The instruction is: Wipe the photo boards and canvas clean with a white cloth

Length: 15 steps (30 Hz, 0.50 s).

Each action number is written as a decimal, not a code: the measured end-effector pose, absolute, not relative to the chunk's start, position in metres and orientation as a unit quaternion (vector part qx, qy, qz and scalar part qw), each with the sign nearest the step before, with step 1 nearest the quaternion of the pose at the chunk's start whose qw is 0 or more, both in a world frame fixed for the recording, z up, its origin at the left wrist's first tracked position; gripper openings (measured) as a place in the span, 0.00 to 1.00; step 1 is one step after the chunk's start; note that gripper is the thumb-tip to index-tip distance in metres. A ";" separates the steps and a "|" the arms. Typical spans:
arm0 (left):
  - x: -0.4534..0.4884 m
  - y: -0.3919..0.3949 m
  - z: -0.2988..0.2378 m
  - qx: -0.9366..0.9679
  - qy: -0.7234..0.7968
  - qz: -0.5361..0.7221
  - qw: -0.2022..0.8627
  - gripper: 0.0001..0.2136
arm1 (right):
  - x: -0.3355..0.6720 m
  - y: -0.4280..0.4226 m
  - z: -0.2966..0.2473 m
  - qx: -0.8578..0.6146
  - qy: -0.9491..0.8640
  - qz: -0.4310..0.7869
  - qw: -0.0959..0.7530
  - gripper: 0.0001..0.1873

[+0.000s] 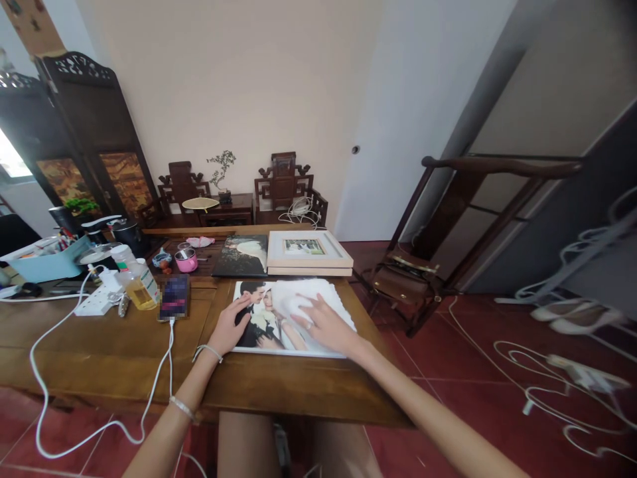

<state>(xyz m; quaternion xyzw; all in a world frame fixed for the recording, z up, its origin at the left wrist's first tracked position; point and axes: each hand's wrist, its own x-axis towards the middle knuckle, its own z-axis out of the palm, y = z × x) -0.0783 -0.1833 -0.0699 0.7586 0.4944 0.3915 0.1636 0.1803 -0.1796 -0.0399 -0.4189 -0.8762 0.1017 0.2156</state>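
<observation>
Glossy rectangular portrait panel showing a couple (263,322): laid flat on the brown wooden tabletop (279,388), centre of the frame. Left hand (233,324): spread over the panel's left edge, nothing gripped. Right hand (321,324): fingers spread on a white, soft-looking cloth (331,295), by which the panel's right part is covered. Hands held apart. Hazards, as judged: scratches could be made if grit is trapped beneath the cloth; prints could be left by bare fingertips; the pale wooden picture frames (311,259) stacked just behind could be knocked if the panel is pushed upward in the frame. Left of centre: the dark-screened phone (174,297) could be dragged down by its looped white cable (171,335), hung over the front edge, if snagged.
</observation>
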 end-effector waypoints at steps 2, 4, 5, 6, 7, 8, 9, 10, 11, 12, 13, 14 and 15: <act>-0.078 -0.183 -0.070 0.758 0.495 0.392 0.163 0.17 | 0.182 -0.218 -0.039 -0.394 -0.889 0.105 0.208 0.18; -0.077 -0.184 -0.069 0.758 0.497 0.390 0.161 0.17 | 0.185 -0.253 -0.036 -0.372 -0.898 0.122 0.200 0.16; -0.077 -0.184 -0.069 0.759 0.498 0.388 0.160 0.17 | 0.187 -0.266 -0.034 -0.364 -0.901 0.131 0.196 0.15; -0.077 -0.184 -0.068 0.760 0.499 0.386 0.160 0.17 | 0.189 -0.276 -0.033 -0.356 -0.904 0.139 0.191 0.15; -0.077 -0.184 -0.068 0.760 0.500 0.384 0.159 0.17 | 0.190 -0.280 -0.031 -0.352 -0.905 0.145 0.188 0.14; -0.077 -0.184 -0.068 0.761 0.501 0.382 0.158 0.17 | 0.191 -0.279 -0.031 -0.354 -0.905 0.148 0.186 0.15; -0.078 -0.184 -0.068 0.761 0.501 0.381 0.157 0.17 | 0.192 -0.274 -0.031 -0.361 -0.902 0.148 0.187 0.15; -0.078 -0.184 -0.068 0.761 0.501 0.381 0.155 0.17 | 0.192 -0.264 -0.032 -0.371 -0.897 0.146 0.190 0.16; -0.078 -0.184 -0.068 0.762 0.500 0.382 0.154 0.17 | 0.191 -0.251 -0.033 -0.382 -0.892 0.142 0.196 0.17; -0.078 -0.184 -0.068 0.762 0.498 0.384 0.154 0.17 | 0.190 -0.234 -0.035 -0.394 -0.886 0.135 0.203 0.18; -0.078 -0.184 -0.068 0.762 0.496 0.386 0.155 0.17 | 0.188 -0.216 -0.037 -0.408 -0.879 0.127 0.211 0.19; -0.078 -0.184 -0.068 0.762 0.494 0.388 0.157 0.16 | 0.186 -0.198 -0.038 -0.419 -0.873 0.119 0.218 0.20; -0.079 -0.184 -0.068 0.762 0.494 0.388 0.159 0.16 | 0.183 -0.181 -0.039 -0.435 -0.865 0.112 0.224 0.20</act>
